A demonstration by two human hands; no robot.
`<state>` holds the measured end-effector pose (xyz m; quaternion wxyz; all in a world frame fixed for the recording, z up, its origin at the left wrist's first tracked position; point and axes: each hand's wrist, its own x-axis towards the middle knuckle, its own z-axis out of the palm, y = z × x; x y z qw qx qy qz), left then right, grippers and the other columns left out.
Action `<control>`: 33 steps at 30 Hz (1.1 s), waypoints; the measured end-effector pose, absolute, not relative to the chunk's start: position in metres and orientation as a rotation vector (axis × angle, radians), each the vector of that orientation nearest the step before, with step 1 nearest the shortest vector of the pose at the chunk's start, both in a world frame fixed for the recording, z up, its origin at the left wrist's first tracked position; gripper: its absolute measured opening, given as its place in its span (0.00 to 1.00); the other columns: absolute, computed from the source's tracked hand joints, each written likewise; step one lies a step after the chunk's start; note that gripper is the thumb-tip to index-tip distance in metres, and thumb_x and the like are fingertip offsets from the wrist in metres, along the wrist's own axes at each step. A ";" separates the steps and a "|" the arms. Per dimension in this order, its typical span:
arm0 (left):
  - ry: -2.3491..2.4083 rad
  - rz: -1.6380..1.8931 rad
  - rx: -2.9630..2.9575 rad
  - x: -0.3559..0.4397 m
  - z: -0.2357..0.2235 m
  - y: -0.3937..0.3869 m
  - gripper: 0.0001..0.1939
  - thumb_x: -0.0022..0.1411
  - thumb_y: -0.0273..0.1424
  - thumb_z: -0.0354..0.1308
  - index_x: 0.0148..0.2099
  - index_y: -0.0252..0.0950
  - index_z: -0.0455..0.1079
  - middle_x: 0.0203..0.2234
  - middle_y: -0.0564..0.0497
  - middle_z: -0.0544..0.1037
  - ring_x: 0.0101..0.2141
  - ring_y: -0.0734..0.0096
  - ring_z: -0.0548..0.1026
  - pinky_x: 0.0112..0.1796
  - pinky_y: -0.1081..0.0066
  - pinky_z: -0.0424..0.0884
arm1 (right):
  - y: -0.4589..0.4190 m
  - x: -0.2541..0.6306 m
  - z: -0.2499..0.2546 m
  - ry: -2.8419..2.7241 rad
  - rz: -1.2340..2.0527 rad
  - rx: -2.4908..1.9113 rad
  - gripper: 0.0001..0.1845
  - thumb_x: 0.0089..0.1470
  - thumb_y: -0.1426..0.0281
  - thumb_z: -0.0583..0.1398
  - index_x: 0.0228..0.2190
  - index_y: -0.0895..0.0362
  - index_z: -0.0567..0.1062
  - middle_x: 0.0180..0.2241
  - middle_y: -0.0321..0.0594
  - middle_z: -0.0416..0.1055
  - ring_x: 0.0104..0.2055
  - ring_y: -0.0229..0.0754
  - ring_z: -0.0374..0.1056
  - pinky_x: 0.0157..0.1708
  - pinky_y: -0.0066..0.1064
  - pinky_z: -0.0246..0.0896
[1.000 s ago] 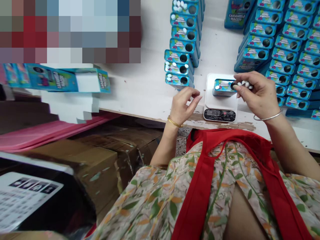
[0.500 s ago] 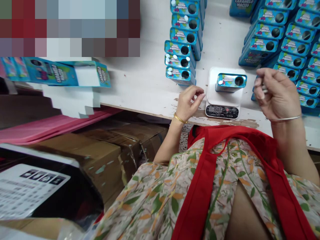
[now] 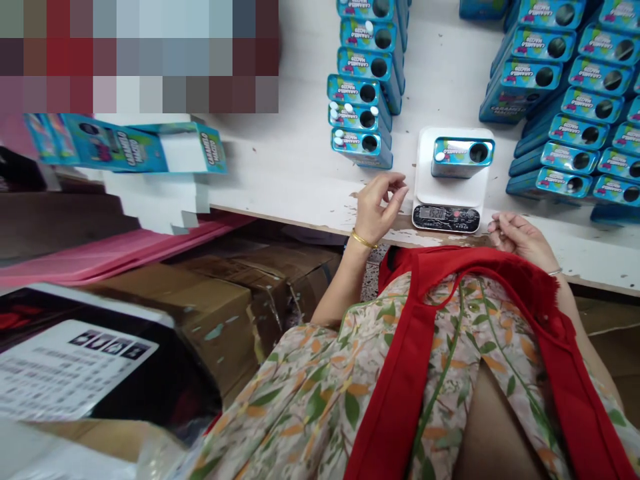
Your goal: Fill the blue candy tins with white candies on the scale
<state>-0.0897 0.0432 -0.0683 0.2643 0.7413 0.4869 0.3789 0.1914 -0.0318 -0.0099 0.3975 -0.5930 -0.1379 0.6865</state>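
A blue tin (image 3: 463, 157) stands upright on a white kitchen scale (image 3: 425, 187), its round top hole uncovered and one white candy (image 3: 440, 157) lying on its lid. The scale's display is lit but its digits are hard to read. Left of the scale, my left hand (image 3: 377, 208) rests at the table edge, fingers loosely bent and thumb apart, nothing in it. My right hand (image 3: 523, 237) is low by the table's front edge, right of the scale. Its fingers are curled together; whatever lies in them is hidden.
A column of blue tins (image 3: 365, 65) stands left of the scale, several with white candies on top. Many more tins (image 3: 580, 131) stand in rows at right. At left is an open printed carton (image 3: 185, 150). Cardboard boxes (image 3: 200, 313) sit below the table.
My right hand has drawn back from the tin's hole, first rightward, then down to the table edge. White candies seen in it earlier no longer show. My left hand has barely moved.
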 end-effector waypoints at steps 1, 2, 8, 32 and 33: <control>1.312 1.051 2.047 -0.089 -0.065 0.045 0.13 0.72 0.40 0.51 0.50 0.38 0.69 0.36 0.49 0.79 0.37 0.71 0.76 0.35 0.67 0.73 | -0.032 0.190 -0.010 -0.366 1.746 -1.486 0.23 0.36 0.59 0.77 0.33 0.55 0.79 0.29 0.35 0.73 0.25 0.29 0.64 0.19 0.19 0.60; 1.306 1.077 2.106 -0.087 -0.060 0.047 0.14 0.72 0.41 0.50 0.51 0.39 0.69 0.38 0.49 0.79 0.39 0.69 0.76 0.38 0.65 0.74 | -0.030 0.189 -0.009 -0.401 1.739 -1.474 0.23 0.36 0.58 0.77 0.33 0.55 0.78 0.30 0.35 0.73 0.25 0.30 0.64 0.19 0.20 0.60; 1.303 0.859 2.403 -0.069 -0.037 0.062 0.31 0.68 0.57 0.44 0.63 0.45 0.63 0.63 0.46 0.68 0.65 0.52 0.61 0.64 0.45 0.56 | 0.010 0.172 0.021 -1.068 1.261 -1.481 0.10 0.57 0.64 0.65 0.39 0.55 0.77 0.33 0.39 0.74 0.25 0.32 0.64 0.23 0.27 0.62; 1.195 0.997 2.441 -0.037 -0.011 0.080 0.28 0.73 0.49 0.38 0.67 0.43 0.58 0.67 0.42 0.60 0.71 0.51 0.48 0.69 0.38 0.41 | 0.021 0.174 0.050 -1.095 1.041 -1.458 0.07 0.63 0.66 0.62 0.41 0.48 0.80 0.35 0.37 0.74 0.24 0.33 0.64 0.21 0.32 0.49; 1.228 1.116 2.389 -0.044 -0.009 0.081 0.27 0.74 0.47 0.37 0.66 0.42 0.60 0.67 0.43 0.61 0.71 0.55 0.48 0.69 0.41 0.43 | 0.012 0.180 0.047 -1.098 1.056 -1.484 0.07 0.63 0.66 0.62 0.41 0.48 0.81 0.34 0.37 0.74 0.24 0.33 0.64 0.21 0.32 0.48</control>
